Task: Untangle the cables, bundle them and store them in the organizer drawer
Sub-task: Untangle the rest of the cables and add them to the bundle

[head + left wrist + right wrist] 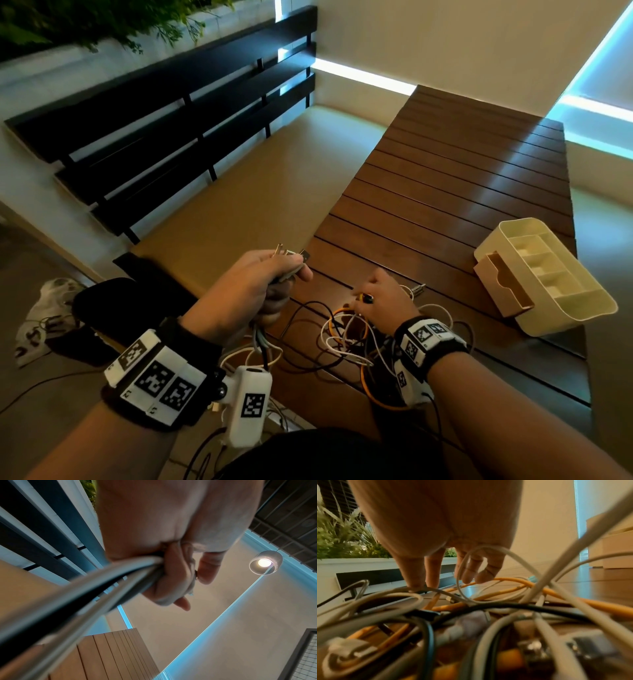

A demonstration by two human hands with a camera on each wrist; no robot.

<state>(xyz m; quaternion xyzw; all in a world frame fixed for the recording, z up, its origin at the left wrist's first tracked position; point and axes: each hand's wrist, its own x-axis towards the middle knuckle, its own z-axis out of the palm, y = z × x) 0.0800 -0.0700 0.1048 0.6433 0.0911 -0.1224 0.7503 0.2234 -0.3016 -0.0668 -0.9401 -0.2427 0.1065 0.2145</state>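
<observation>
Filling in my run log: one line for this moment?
left hand: grips gathered cable ends | right hand: fingers in cable tangle | organizer: no cables inside

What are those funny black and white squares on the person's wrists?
Each bare forearm wears a black wristband carrying white blocks printed with black pixel-pattern squares, like puzzle codes. A white boxy camera housing with one more such square hangs by the left wrist, and a smaller white one sits under the right wrist. The left hand and right hand wear no gloves, and no sleeves show.

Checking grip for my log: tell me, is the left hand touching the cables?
Touching. The left wrist view shows the left hand curled round several cables.
</observation>
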